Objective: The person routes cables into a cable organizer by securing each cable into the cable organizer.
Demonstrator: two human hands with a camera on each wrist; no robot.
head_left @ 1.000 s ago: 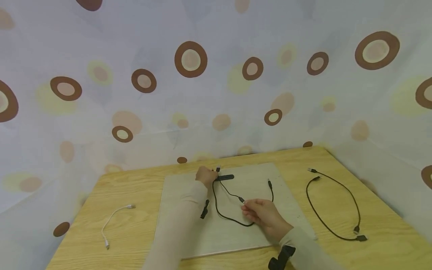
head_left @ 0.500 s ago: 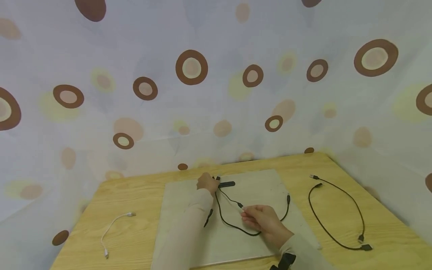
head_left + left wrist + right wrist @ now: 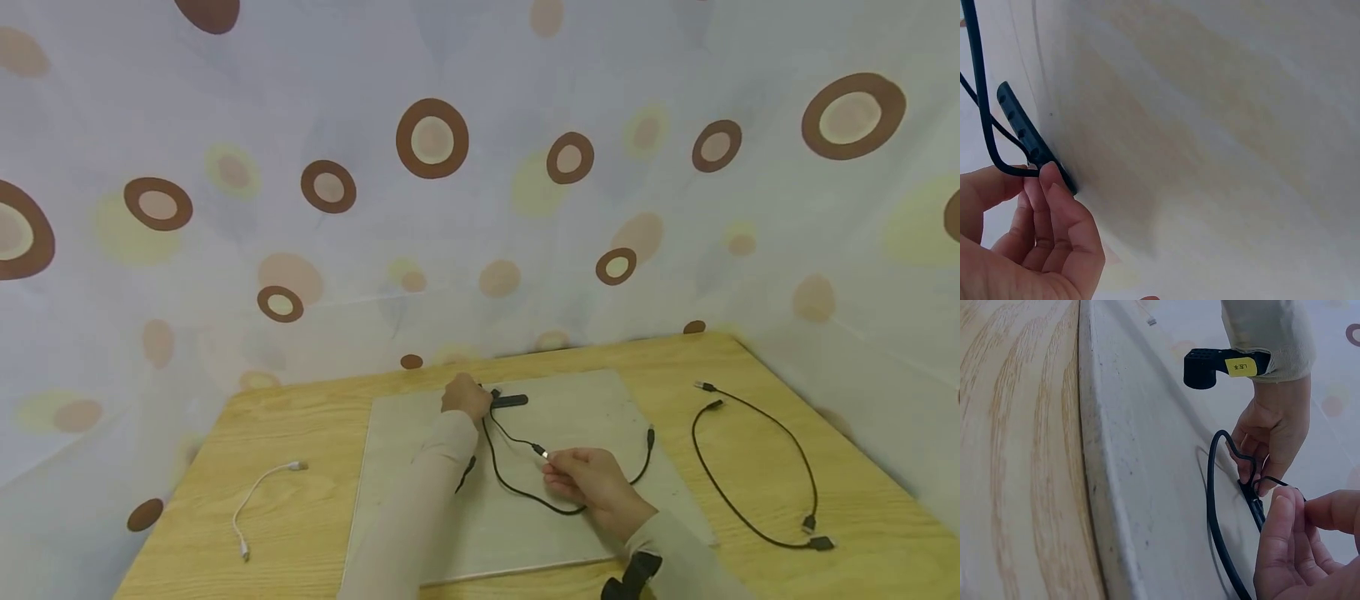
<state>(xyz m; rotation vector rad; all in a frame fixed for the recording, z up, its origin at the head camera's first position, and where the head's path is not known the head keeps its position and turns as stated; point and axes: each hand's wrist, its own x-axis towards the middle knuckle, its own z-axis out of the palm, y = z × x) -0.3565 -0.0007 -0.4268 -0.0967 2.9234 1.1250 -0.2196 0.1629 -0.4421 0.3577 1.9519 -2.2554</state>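
A dark cable organizer bar (image 3: 1019, 122) with a row of notches lies near the back of a pale board (image 3: 555, 546). At the bar's left end, my left hand (image 3: 465, 396) pinches a thick black cable (image 3: 985, 112) between thumb and fingers, against or right beside the end notch. From the same spot a thinner black cable (image 3: 513, 435) runs forward. My right hand (image 3: 592, 483) pinches the metal tip of its USB plug (image 3: 540, 451), held over the board. The thick cable curves under my right hand, its other plug (image 3: 650, 437) lying to the right. Fingers hide the exact seating in the notch.
A short white USB cable (image 3: 258, 482) lies on the wooden table (image 3: 315, 408) left of the board. Another black cable (image 3: 795, 446) curves on the table at the right. A dotted curtain (image 3: 495, 208) closes off the back and sides.
The thick cable's free plug has swung outward to the right, towards the board's right edge. Both hands keep their holds and have hardly moved; the head view has shifted slightly.
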